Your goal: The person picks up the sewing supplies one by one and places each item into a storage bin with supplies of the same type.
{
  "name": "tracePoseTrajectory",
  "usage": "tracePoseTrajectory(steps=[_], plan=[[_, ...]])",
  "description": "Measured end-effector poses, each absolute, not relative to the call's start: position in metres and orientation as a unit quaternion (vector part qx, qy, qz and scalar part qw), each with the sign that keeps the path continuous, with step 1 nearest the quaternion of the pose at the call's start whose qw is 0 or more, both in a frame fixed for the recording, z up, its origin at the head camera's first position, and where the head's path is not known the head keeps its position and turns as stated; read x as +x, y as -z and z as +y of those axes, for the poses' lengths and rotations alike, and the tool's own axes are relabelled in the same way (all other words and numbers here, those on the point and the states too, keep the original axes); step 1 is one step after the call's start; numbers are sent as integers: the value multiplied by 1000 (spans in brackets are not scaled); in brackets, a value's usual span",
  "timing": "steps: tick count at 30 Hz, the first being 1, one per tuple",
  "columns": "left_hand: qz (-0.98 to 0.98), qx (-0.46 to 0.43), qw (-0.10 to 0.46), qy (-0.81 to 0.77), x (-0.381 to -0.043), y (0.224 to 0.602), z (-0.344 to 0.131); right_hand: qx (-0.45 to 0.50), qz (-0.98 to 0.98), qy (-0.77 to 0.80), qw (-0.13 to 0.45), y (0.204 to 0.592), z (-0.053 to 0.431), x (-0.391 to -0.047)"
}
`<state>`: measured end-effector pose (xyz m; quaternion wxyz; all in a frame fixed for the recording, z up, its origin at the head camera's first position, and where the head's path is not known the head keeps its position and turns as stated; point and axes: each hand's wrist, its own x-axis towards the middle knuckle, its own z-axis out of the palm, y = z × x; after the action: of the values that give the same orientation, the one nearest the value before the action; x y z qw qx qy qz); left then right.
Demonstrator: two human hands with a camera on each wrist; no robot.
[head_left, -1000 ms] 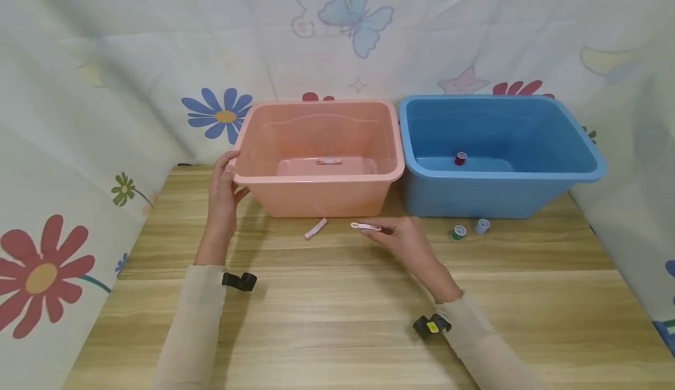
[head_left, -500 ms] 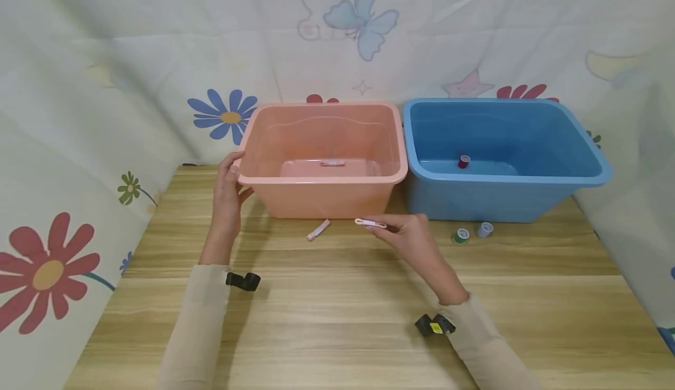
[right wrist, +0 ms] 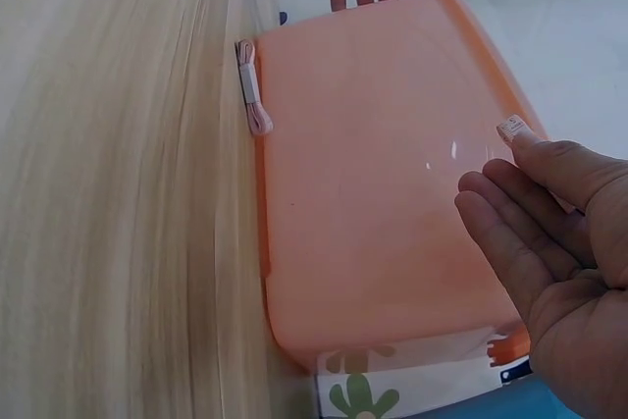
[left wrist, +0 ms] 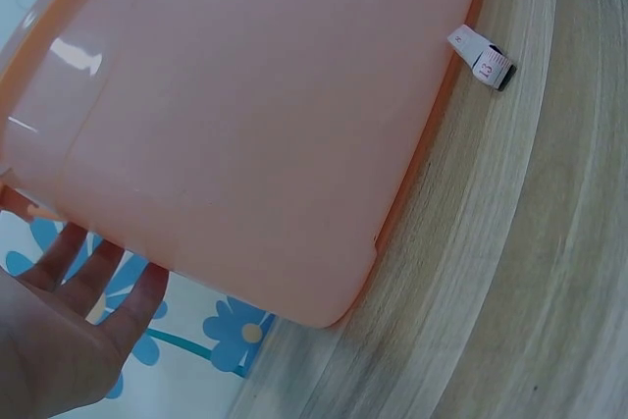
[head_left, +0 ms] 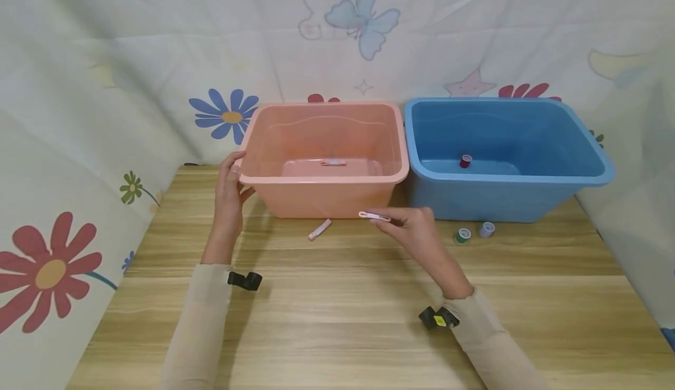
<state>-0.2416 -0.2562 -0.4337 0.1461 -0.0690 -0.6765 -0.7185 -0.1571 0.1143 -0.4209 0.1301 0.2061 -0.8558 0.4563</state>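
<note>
My right hand (head_left: 416, 232) pinches a folded tape measure (head_left: 374, 216) between thumb and fingers, in front of the pink plastic tub (head_left: 321, 199). In the right wrist view, the end of this tape measure (right wrist: 512, 129) shows at the thumb tip. My left hand (head_left: 228, 202) grips the tub's left rim; in the left wrist view its fingers (left wrist: 93, 277) lie along the tub's end wall. A second folded tape measure (head_left: 319, 229), pale pink with printed numbers, lies on the table before the tub. Inside the tub rests a third tape measure (head_left: 333, 163).
A blue plastic tub (head_left: 474, 199) stands right of the pink one, with a dark red thread spool (head_left: 466, 161) inside. On the table before it stand a green thread spool (head_left: 463, 236) and a pale lilac one (head_left: 487, 229). A patterned curtain (head_left: 253, 38) hangs behind the tubs.
My right hand has risen slightly, and the tape measure it pinches has come up closer to the pink tub's front wall. The left hand stays on the rim. The head view has shifted slightly.
</note>
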Motion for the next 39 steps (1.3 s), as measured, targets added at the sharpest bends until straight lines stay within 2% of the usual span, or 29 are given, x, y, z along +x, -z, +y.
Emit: tracePoseTrajectory(steps=[13, 39], plan=[[-681, -67, 149, 714, -242, 434, -255, 201, -859, -460, 106, 407, 114, -161], [-682, -68, 147, 713, -240, 431, -255, 258, -855, -411, 182, 369, 111, -182]])
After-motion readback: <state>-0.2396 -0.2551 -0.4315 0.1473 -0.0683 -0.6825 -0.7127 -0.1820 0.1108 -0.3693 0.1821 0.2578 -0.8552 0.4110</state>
